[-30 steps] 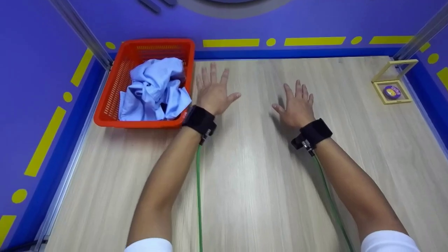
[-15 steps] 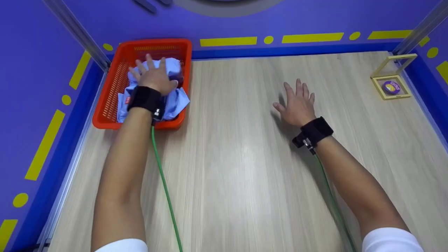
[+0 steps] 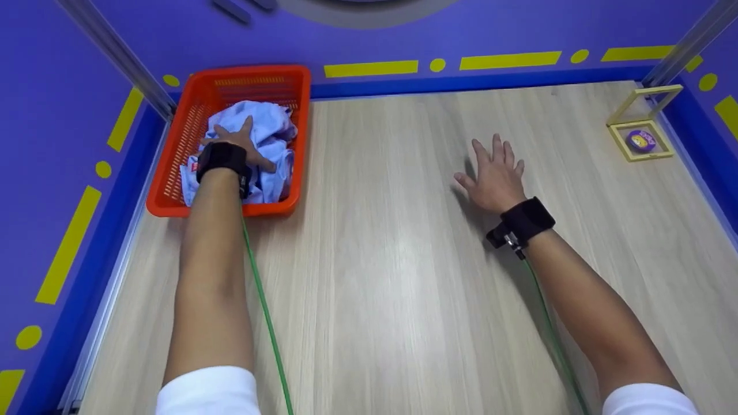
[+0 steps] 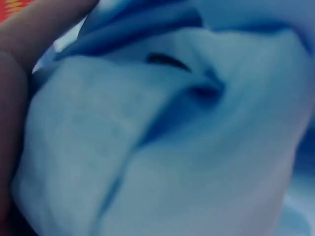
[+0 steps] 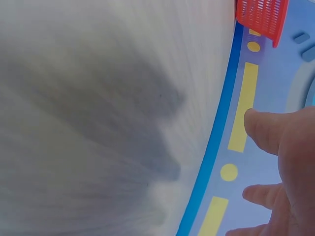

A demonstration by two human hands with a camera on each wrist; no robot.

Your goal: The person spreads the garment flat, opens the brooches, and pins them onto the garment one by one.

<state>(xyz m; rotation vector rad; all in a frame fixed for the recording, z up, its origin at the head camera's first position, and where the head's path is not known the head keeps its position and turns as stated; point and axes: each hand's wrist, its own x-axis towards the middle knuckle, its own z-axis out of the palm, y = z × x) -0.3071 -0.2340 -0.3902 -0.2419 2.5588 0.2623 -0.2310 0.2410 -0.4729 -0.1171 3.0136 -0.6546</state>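
A crumpled light blue garment (image 3: 259, 124) with a small red label lies in the red plastic basket (image 3: 304, 132) at the back left. My left hand (image 3: 236, 144) is down on the garment with thumb and fingers spread; some fingertips are hidden by the hand and folds. Blue fabric (image 4: 162, 162) fills most of the left wrist view, with part of the hand along its left side. Over the table, right of centre, my right hand (image 3: 494, 181) is held with its fingers spread and nothing in it. Its shadow falls on the tabletop in the right wrist view.
A small yellow frame-like box (image 3: 663, 151) with a raised lid stands at the back right, a round purple item (image 3: 641, 140) inside it. Blue-purple walls enclose the wooden table (image 3: 392, 259) at the back and sides. A green cable (image 3: 265, 311) trails from each wristband.
My left hand has moved left from beside the basket, over its rim, and down onto the garment, which has shifted and bunched. The right hand has stayed nearly in place.
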